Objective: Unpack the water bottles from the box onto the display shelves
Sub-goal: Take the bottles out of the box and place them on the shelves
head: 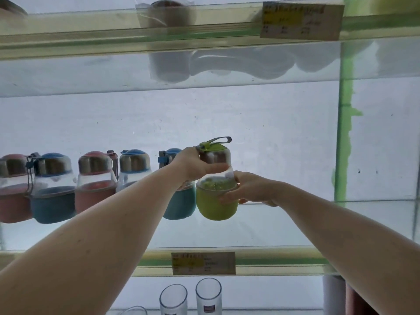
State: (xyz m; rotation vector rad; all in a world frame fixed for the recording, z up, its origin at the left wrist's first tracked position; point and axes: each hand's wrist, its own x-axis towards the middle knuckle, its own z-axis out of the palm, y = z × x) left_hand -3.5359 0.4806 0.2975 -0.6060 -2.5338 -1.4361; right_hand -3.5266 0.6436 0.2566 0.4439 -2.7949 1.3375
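Note:
Both my hands hold a green water bottle [214, 206] at the right end of a row on the glass display shelf [272, 228]. My left hand [195, 164] grips its metal collar and green cap from above. My right hand [247, 189] wraps the clear body from the right side. The bottle's base sits at or just above the shelf; I cannot tell which. Beside it stands a blue bottle [179, 203], partly hidden by my left arm. Further left stand a blue-capped bottle [134, 167], a pink bottle [95, 192], another blue bottle [53, 201] and a pink bottle [13, 194]. The box is out of view.
A price label [203, 263] is stuck on the shelf's front rail. The shelf continues to the right up to a green upright [344, 142]. Above runs another glass shelf [113, 26] with a label [302, 20] and wrapped goods. Below stand clear drinking glasses [208, 296].

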